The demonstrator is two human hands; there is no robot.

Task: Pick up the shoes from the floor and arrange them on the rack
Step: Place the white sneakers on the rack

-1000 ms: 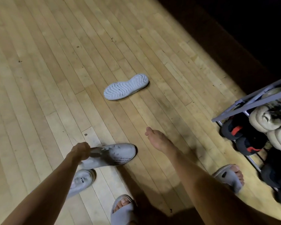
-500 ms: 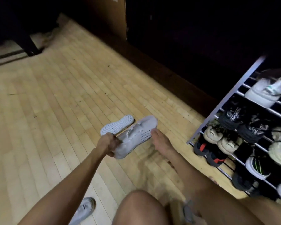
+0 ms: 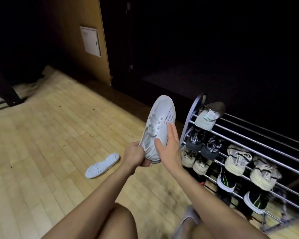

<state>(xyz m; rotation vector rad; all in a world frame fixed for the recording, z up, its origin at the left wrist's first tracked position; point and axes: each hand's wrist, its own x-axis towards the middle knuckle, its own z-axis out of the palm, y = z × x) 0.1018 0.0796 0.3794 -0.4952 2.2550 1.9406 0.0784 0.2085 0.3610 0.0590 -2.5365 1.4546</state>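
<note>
Left hand is gripping the white sneaker's heel, arm extending forward. Right hand is resting flat-fingered against its side.

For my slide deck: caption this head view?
Left hand grips a white sneaker, right hand steadying it, beside the shoe rack.

1. The held shoe is up off the floor, toe pointing away, just left of the rack.
2. The left hand is at its heel; the right hand lies against its right side.
3. An upturned shoe lies on the floor, left of the hands.
4. The rack stands at right, shoes in rows on its tiers.
</note>
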